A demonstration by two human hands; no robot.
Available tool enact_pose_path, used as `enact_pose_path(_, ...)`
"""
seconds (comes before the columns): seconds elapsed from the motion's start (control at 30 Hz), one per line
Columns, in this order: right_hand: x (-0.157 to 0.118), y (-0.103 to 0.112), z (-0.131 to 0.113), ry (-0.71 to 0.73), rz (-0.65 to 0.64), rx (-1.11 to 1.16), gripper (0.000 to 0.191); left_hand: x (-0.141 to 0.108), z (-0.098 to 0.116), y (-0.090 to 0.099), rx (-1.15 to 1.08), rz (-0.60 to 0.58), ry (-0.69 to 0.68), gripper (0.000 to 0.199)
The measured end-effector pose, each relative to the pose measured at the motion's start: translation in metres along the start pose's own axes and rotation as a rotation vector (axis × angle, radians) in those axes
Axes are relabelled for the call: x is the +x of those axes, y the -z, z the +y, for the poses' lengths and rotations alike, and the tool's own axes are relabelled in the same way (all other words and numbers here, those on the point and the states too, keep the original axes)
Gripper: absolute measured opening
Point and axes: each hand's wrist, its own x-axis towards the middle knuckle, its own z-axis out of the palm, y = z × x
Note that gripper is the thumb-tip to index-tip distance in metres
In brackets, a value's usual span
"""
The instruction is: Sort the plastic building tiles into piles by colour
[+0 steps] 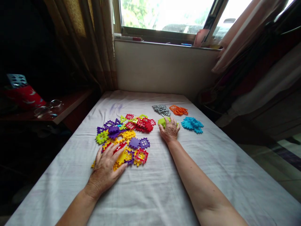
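Note:
My left hand (105,164) rests with fingers spread on the near left of a mixed pile, over yellow pieces (121,158) and red ones. Purple pieces (113,130), red pieces (148,126) and a green piece (102,137) lie farther back in that pile. My right hand (169,129) reaches over a lime green heap (162,121), its fingers apart on top and partly covering it. Beside it on the right is a blue heap (192,124). Behind stand a grey heap (161,110) and an orange heap (178,110).
A wrinkled pale sheet (150,194) covers the surface. At the left, a dark wooden table (70,105) holds glasses (48,108) and a red patterned container (28,96). A window sill (164,44) with a pink cup (200,38) runs along the back.

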Motion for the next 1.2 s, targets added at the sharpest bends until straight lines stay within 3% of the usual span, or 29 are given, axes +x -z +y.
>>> enact_pose_path(0.13,-0.006,0.004,0.002,-0.025,0.011,0.021,0.05,0.001,-0.003,-0.004,-0.006,0.038,0.026,0.048)
enact_pose_path(0.27,-0.006,0.008,-0.011,0.125,-0.021,0.08,0.046,0.004,-0.006,-0.007,0.002,0.047,0.046,0.04)
enact_pose_path(0.4,0.01,0.005,-0.046,0.282,-0.174,0.209,0.047,0.008,-0.006,-0.006,-0.009,0.044,0.037,0.047)
enact_pose_path(0.57,0.024,0.002,-0.087,0.142,-0.404,0.179,0.051,0.015,-0.008,-0.005,0.048,0.079,0.05,0.054)
enact_pose_path(0.67,0.008,0.006,-0.096,0.219,-0.469,0.198,0.049,0.016,-0.017,-0.003,0.058,0.075,0.054,0.052)
enact_pose_path(0.8,-0.036,0.021,-0.095,0.316,-0.398,0.251,0.04,0.018,-0.041,0.006,0.059,0.083,0.091,0.047)
enact_pose_path(0.93,-0.071,0.039,-0.087,0.445,-0.37,0.439,0.035,0.027,-0.076,0.016,0.119,0.108,0.259,0.04)
enact_pose_path(1.07,-0.081,0.049,-0.073,0.457,-0.292,0.599,0.03,0.041,-0.101,0.017,0.141,-0.014,0.402,0.05)
enact_pose_path(1.2,-0.074,0.046,-0.05,0.34,-0.2,0.63,0.023,0.05,-0.106,0.014,0.102,-0.114,0.485,0.057)
